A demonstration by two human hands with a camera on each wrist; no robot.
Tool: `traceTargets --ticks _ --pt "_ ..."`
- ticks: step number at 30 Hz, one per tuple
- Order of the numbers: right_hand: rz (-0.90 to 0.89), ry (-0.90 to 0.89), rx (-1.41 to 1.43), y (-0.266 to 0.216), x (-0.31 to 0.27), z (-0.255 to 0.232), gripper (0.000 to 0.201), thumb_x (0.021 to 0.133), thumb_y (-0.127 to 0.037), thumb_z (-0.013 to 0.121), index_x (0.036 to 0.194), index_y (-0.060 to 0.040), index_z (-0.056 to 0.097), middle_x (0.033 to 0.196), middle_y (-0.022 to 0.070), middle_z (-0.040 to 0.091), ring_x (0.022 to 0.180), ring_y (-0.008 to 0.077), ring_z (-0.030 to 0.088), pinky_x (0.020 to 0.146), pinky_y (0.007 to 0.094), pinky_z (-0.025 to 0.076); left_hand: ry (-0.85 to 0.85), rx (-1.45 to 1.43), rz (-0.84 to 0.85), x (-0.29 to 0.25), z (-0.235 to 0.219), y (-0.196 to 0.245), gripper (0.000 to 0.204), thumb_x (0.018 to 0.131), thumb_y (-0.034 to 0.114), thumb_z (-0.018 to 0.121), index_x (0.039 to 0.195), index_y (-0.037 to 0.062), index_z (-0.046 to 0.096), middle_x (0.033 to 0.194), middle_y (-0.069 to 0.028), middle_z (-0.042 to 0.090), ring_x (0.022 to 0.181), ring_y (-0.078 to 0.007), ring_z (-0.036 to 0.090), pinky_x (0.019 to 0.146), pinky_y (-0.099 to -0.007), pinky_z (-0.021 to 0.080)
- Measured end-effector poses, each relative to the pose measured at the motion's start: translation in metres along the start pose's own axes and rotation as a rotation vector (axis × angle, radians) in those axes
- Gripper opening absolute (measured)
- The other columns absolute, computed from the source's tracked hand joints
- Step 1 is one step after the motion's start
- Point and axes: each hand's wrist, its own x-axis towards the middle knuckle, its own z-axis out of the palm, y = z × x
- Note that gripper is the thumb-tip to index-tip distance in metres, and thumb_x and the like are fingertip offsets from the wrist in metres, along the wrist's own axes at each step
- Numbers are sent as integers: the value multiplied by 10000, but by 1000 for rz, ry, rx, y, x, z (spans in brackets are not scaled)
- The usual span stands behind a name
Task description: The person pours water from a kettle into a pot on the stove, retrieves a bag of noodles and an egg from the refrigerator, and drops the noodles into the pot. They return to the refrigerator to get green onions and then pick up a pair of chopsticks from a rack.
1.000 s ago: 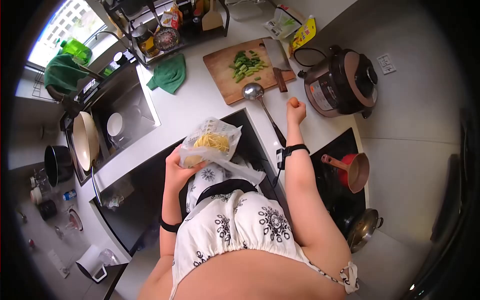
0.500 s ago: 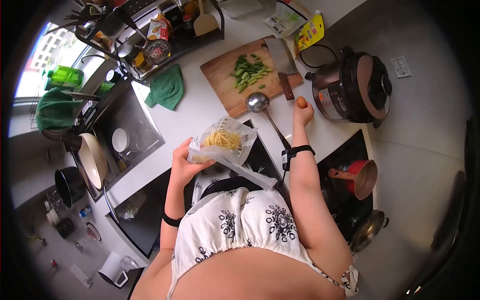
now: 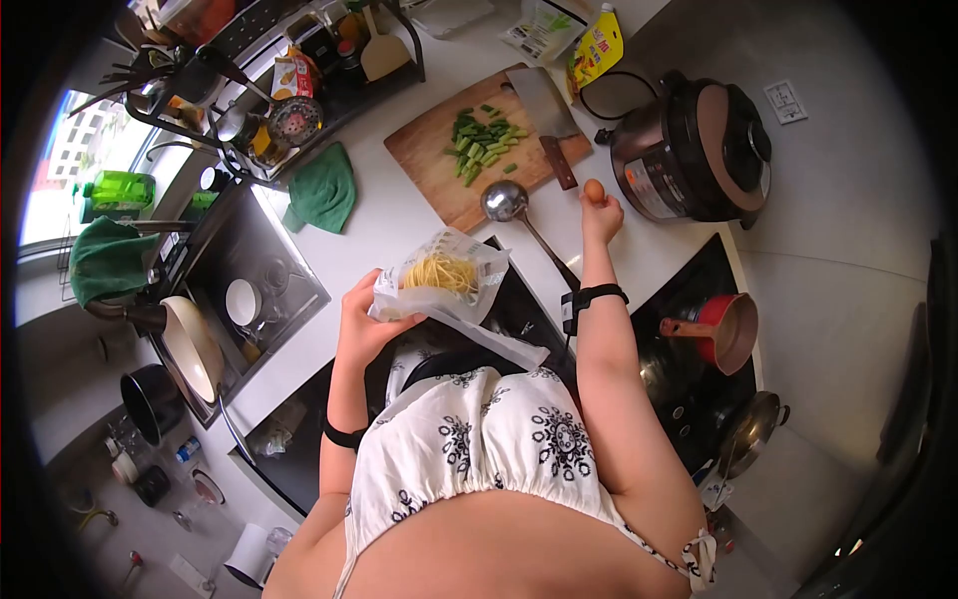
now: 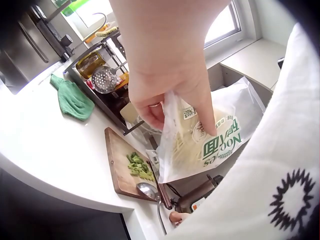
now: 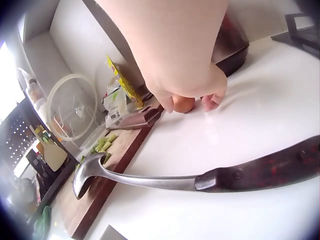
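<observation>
Left hand point(image 3: 361, 324), raised at chest level, grips a noodle bag point(image 3: 439, 280); right hand point(image 3: 602, 215), arm extended, pinches an egg point(image 3: 594, 191) on the counter point(image 3: 389, 225).

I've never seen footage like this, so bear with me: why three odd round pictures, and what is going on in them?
No machine here: a person wears a camera on the head and one on each wrist. The head view looks down on a kitchen counter with a cutting board of chopped greens, a cleaver, a ladle and a cooker. The left hand grips a bag of noodles; its wrist camera shows this close up. The right hand holds an egg at the counter.
</observation>
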Motion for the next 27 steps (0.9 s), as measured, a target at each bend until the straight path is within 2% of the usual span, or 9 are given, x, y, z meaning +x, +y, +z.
traceTargets --ticks 9,12,14,15,17,19,21,23,27 --pt "-149 127 17 1 -12 -10 520 697 -294 786 1047 32 584 1002 175 581 967 354 545 859 430 447 -14 -50 -28 6 3 0 309 574 47 785 864 -5 690 859 -54 609 783 -182 585 724 -283 447" --pt "-158 176 89 -17 -27 -30 436 751 -245 746 1039 33 573 993 162 576 926 316 551 840 395 458 -60 -16 70 13 4 5 337 583 39 771 906 -8 688 867 -50 611 793 -172 583 718 -272 445" --pt "-138 33 377 -58 -49 -70 285 833 -160 680 1007 36 568 986 131 586 886 226 565 808 310 468 -96 -142 77 16 5 9 346 609 44 757 944 -6 685 911 -64 633 824 -173 602 728 -266 457" --pt "-135 35 378 -75 -58 -88 285 833 -160 680 1007 36 568 986 131 586 886 226 565 808 310 468 -100 -140 78 19 5 7 346 609 44 757 944 -6 685 911 -64 633 824 -173 602 728 -266 457" --pt "-203 -197 889 -108 -79 -129 170 884 -76 616 996 38 560 959 100 602 845 137 563 787 246 464 -196 -120 94 24 6 2 323 641 49 739 954 -5 685 974 -84 653 858 -185 623 749 -268 473" --pt "-389 -333 952 -145 -106 -185 112 899 -23 588 987 39 558 921 86 615 815 106 576 760 243 479 -256 -88 163 30 9 14 317 646 51 737 953 -7 684 993 -90 657 865 -192 629 757 -274 478" --pt "-549 -464 963 -182 -138 -241 111 855 21 616 958 44 581 904 97 635 799 140 615 727 262 498 -325 -64 239 35 16 20 312 652 54 735 953 -9 683 1012 -95 661 872 -199 636 765 -280 484" --pt "-995 -555 648 -199 -150 -278 140 794 60 636 930 41 610 916 124 649 811 216 651 710 294 521 -390 -17 290 39 25 23 318 648 60 740 952 -12 681 1010 -92 662 876 -208 635 766 -288 484" --pt "-1082 -595 319 -215 -179 -299 231 726 81 622 949 24 612 935 146 632 875 296 630 760 356 527 -530 -44 318 46 48 35 336 642 79 770 950 -15 677 1001 -91 658 886 -218 624 793 -300 473"
